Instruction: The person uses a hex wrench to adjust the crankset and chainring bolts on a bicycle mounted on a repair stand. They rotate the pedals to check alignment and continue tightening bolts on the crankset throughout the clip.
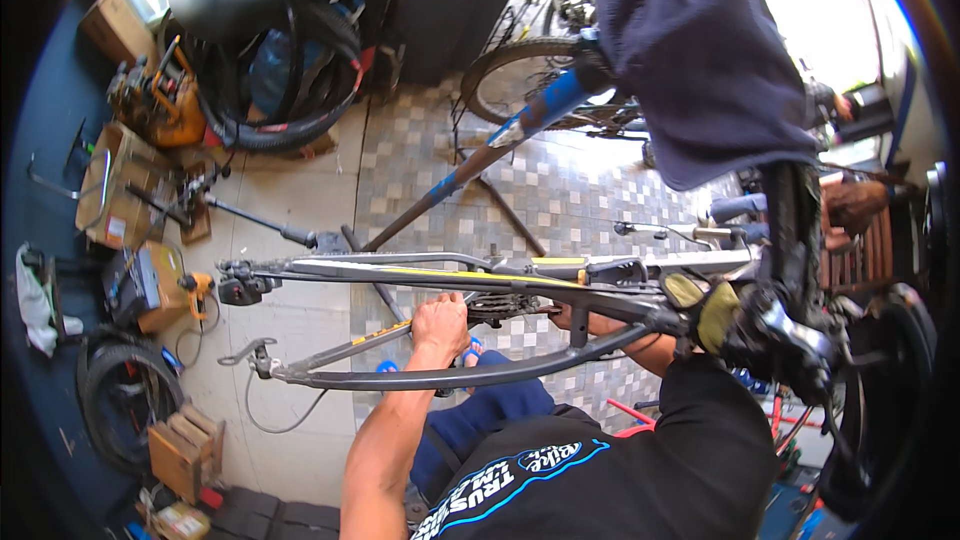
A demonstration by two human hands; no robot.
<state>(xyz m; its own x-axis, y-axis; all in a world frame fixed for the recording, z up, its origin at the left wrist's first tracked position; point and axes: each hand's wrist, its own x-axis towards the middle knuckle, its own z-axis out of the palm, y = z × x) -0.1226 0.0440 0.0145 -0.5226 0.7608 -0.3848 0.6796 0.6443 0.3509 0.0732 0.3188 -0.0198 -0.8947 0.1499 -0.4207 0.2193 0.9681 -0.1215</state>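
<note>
A dark bicycle frame (430,378) with yellow and white stripes lies across the view, its rear end pointing left, with no wheel in that end. My left hand (440,325) is closed beside the crank area, next to a yellow-and-black stay; what its fingers hold is hidden beneath it. The chainrings (505,305) show between my two hands. My right hand (566,317) reaches in from beneath the frame on the other side of the chainrings, and the tubes hide most of its fingers. A loose cable (285,430) hangs from the rear end.
A blue, rusty stand post (450,180) slants up behind the frame, with a dark cloth (700,60) draped at its top. Tyres (270,135) hang at the upper left. Cardboard boxes (125,175) and a wheel (130,395) line the left wall. Another bicycle (530,80) stands behind.
</note>
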